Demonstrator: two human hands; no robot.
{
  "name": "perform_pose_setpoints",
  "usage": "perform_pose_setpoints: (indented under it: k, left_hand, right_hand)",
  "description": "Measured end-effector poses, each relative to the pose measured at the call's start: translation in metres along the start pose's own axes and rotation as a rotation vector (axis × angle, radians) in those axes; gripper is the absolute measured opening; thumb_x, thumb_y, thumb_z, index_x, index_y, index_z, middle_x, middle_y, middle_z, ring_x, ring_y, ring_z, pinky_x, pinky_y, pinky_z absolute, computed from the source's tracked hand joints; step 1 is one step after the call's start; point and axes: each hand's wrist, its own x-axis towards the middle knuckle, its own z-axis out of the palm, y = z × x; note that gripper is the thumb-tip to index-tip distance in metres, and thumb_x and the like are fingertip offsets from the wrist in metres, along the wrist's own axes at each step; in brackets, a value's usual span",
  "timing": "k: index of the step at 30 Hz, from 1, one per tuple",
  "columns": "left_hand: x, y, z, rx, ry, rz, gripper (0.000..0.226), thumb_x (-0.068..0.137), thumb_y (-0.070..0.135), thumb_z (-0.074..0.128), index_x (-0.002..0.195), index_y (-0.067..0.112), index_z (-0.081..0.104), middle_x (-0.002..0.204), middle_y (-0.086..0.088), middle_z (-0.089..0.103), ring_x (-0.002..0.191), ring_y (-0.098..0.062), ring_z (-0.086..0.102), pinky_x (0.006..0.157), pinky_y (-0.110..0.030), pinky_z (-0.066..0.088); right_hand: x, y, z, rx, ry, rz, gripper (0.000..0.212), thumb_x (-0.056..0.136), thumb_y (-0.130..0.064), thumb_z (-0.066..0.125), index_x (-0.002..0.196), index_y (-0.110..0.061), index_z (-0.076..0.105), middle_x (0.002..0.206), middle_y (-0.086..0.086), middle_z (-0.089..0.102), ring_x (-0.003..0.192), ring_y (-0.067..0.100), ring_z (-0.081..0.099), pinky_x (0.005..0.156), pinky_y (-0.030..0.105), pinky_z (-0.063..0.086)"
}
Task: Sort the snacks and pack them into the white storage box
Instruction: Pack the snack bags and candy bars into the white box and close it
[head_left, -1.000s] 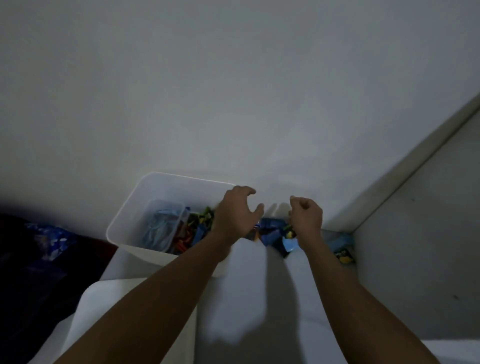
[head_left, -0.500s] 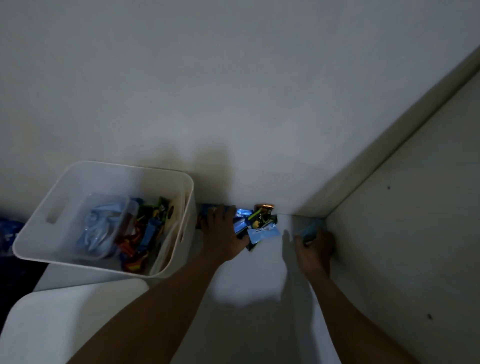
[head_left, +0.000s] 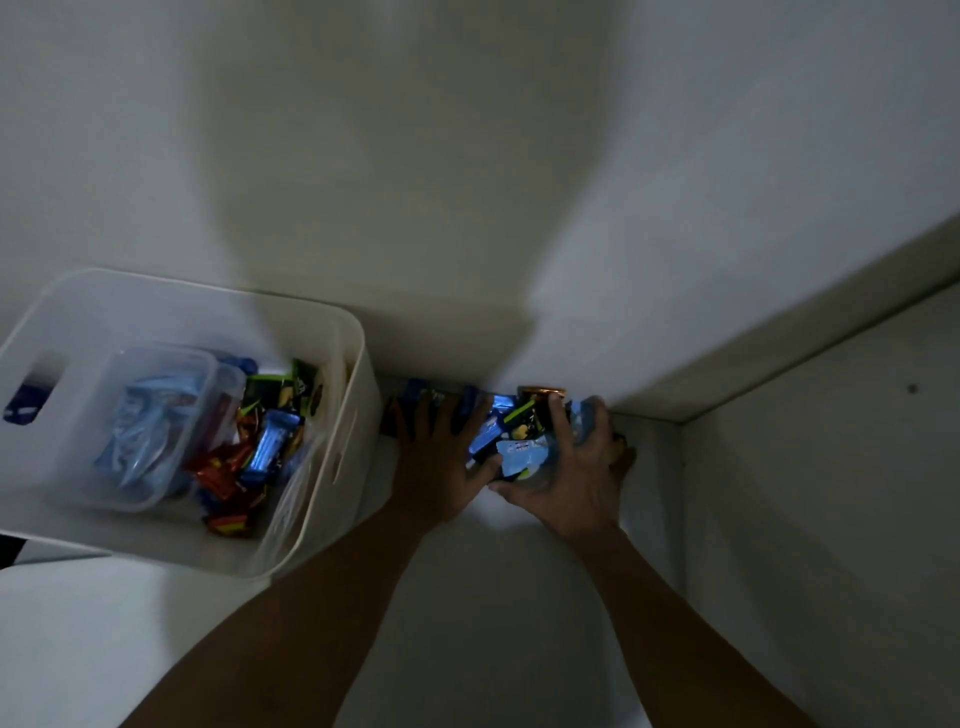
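Observation:
A white storage box stands at the left on a white surface, against the wall. Inside it are a clear plastic tub with blue packets and several loose wrappers in red, green and blue. To the right of the box, a pile of snack packets lies along the wall. My left hand rests flat with spread fingers on the left side of the pile. My right hand curls around the right side of the pile, fingers over blue and dark packets. Part of the pile is hidden under both hands.
The white wall rises directly behind the box and the pile. A second wall or panel closes the corner at the right. A dark object shows at the far left edge. The light is dim.
My right hand has moved left from the corner onto the pile and now cups its right side. My left hand stays on the pile's left side. The view has come closer.

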Motion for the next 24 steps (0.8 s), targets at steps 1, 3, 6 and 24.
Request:
perform_pose_setpoints:
  k: [1, 3, 6, 24]
  left_hand:
    - [0.002, -0.001, 0.000, 0.008, 0.006, 0.020, 0.075, 0.082, 0.068, 0.047, 0.149, 0.037, 0.033, 0.136, -0.013, 0.050, 0.130, -0.047, 0.037, 0.106, -0.070, 0.021]
    - [0.006, -0.003, -0.001, 0.016, 0.021, 0.037, 0.066, 0.085, 0.066, 0.045, 0.145, 0.038, 0.040, 0.132, -0.012, 0.052, 0.126, -0.046, 0.041, 0.104, -0.065, 0.029]
    - [0.009, -0.007, -0.002, -0.004, 0.081, 0.068, 0.056, 0.089, 0.061, 0.046, 0.138, 0.035, 0.049, 0.127, -0.011, 0.052, 0.121, -0.041, 0.043, 0.101, -0.054, 0.037]
    - [0.002, -0.012, 0.002, -0.105, 0.123, 0.081, 0.047, 0.088, 0.059, 0.050, 0.126, 0.031, 0.057, 0.120, -0.005, 0.057, 0.127, -0.035, 0.043, 0.095, -0.052, 0.040]
  right_hand:
    - [0.000, -0.002, 0.000, -0.033, -0.015, 0.004, 0.123, 0.049, -0.087, 0.066, 0.151, -0.030, 0.030, 0.156, 0.014, 0.023, 0.143, 0.040, 0.024, 0.097, 0.056, 0.048]
    - [0.003, -0.005, 0.004, -0.101, -0.085, 0.015, 0.124, 0.048, -0.091, 0.062, 0.152, -0.037, 0.024, 0.156, 0.008, 0.022, 0.144, 0.040, 0.020, 0.096, 0.062, 0.045]
    - [0.007, -0.007, 0.010, -0.163, -0.152, 0.052, 0.124, 0.046, -0.094, 0.056, 0.152, -0.043, 0.017, 0.158, 0.005, 0.019, 0.146, 0.040, 0.016, 0.099, 0.068, 0.039]
    - [0.003, -0.001, 0.012, -0.125, -0.106, -0.046, 0.092, 0.064, -0.079, 0.062, 0.143, -0.040, 0.036, 0.148, -0.015, 0.041, 0.151, 0.025, 0.014, 0.108, 0.077, 0.008]
